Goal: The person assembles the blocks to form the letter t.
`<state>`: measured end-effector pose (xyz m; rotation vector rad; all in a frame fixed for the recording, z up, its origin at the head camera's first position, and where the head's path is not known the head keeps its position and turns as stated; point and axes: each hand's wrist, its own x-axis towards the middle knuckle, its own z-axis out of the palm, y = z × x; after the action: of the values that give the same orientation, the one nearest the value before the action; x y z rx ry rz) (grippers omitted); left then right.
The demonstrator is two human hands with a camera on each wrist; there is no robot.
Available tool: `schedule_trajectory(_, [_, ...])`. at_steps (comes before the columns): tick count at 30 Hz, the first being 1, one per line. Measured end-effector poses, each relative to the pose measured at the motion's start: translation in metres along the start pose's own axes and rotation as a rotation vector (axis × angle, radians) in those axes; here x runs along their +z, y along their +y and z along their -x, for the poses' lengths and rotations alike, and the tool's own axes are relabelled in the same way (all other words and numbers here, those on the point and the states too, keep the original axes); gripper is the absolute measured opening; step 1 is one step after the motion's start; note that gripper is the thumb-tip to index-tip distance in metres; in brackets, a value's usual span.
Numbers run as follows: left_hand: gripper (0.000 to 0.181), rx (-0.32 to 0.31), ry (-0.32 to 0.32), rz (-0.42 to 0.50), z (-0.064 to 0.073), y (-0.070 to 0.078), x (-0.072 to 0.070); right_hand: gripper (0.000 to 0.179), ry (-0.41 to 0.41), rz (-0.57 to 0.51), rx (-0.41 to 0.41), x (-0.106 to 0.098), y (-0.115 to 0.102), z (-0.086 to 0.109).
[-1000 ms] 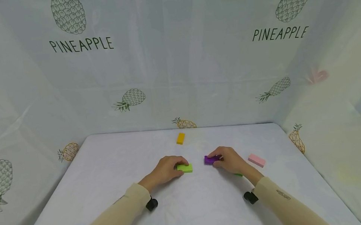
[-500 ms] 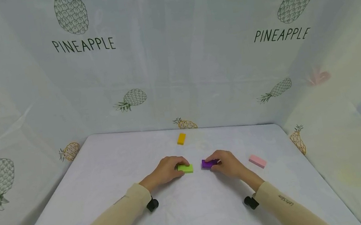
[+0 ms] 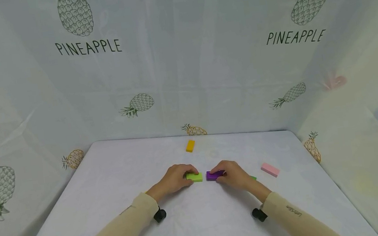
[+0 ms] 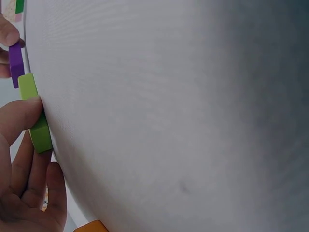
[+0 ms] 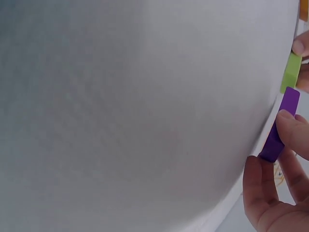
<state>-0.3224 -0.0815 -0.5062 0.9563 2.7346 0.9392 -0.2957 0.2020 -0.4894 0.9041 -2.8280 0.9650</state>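
My left hand (image 3: 176,177) pinches a lime-green block (image 3: 194,177) between thumb and fingers, low over the white table. Just to its right, a purple block (image 3: 214,175) is pinched by my right hand (image 3: 232,175). The two blocks lie nearly end to end, with a narrow gap between them in the head view. Both wrist views show the thumbs on the near side of the lime-green block (image 4: 42,133) and the purple block (image 5: 289,100). A green block (image 3: 254,178) is mostly hidden behind my right hand.
A yellow-orange block (image 3: 190,146) lies near the back edge of the white-covered table (image 3: 195,227). To the right is a pink block (image 3: 270,170). An orange block (image 4: 91,226) shows at the bottom of the left wrist view. A pineapple-print curtain (image 3: 181,56) surrounds the table.
My right hand has moved left and slightly nearer with the purple block, narrowing the gap to the lime-green block. The left hand has stayed almost still, holding its block.
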Motion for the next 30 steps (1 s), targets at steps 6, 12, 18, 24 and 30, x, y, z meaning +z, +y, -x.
schedule_trajectory(6, [0.029, 0.020, 0.011, 0.011, 0.001, 0.000, 0.000, 0.029, 0.000, 0.032, -0.003, 0.004, -0.003, -0.003])
schedule_trajectory(12, [0.030, 0.022, 0.015, 0.000, 0.001, 0.001, -0.001, 0.028, -0.004, 0.066, -0.010, 0.008, -0.004, -0.005])
schedule_trajectory(18, [0.030, 0.009, 0.004, 0.005, 0.001, 0.000, -0.001, 0.027, 0.001, 0.053, 0.017, 0.009, -0.005, -0.006])
schedule_trajectory(24, [0.030, -0.003, 0.004, 0.004, 0.000, 0.001, 0.000, 0.027, -0.008, 0.041, 0.017, 0.009, -0.006, -0.007])
schedule_trajectory(30, [0.029, 0.005, 0.006, 0.003, 0.000, 0.000, 0.000, 0.027, -0.005, 0.038, 0.017, 0.012, -0.006, -0.009])
